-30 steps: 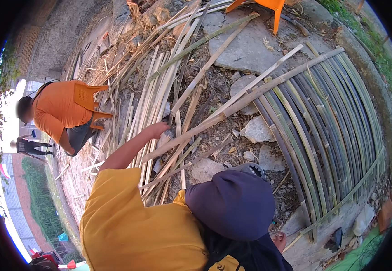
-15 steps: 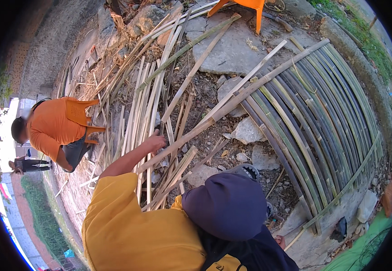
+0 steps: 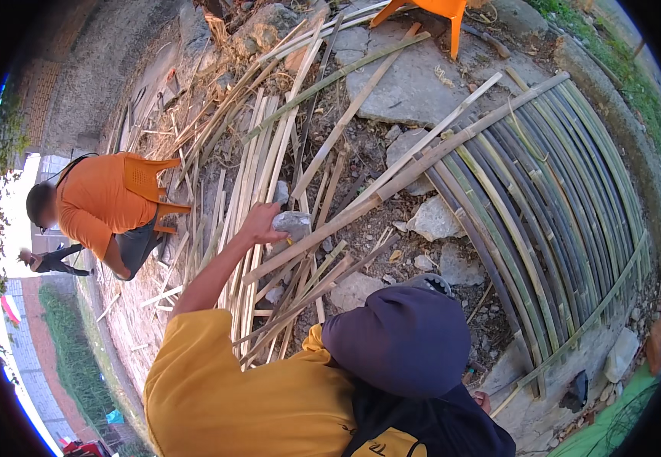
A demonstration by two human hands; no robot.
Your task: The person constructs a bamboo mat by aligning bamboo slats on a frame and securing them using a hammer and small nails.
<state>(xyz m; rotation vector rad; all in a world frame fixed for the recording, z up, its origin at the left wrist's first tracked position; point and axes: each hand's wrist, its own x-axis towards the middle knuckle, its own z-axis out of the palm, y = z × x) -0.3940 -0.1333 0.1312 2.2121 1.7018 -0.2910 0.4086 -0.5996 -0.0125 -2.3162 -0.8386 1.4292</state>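
My left hand (image 3: 260, 223) reaches out over the loose bamboo strips (image 3: 258, 152), closed on a grey, rough-sided stone (image 3: 292, 225). A long split bamboo pole (image 3: 330, 231) runs just past the stone to the slatted bamboo panel (image 3: 532, 206). This panel has several curved slats lying side by side, with a pole across the far end and a thin green strip (image 3: 601, 305) across the near end. Mostly hidden by dark cloth, my right hand (image 3: 483, 401) shows curled fingers at the end of a thin pale bamboo strip (image 3: 504, 399) beside the panel.
A person in an orange shirt (image 3: 105, 198) sits on an orange chair (image 3: 147, 179) at the left. Another orange chair (image 3: 452, 15) stands at the top. Broken concrete slabs (image 3: 406, 84) and rocks (image 3: 435, 218) cover the ground. Green netting (image 3: 612, 423) lies at lower right.
My left hand has come up from among the strips with the grey stone in it. The view has shifted slightly. My right hand stays beside the panel.
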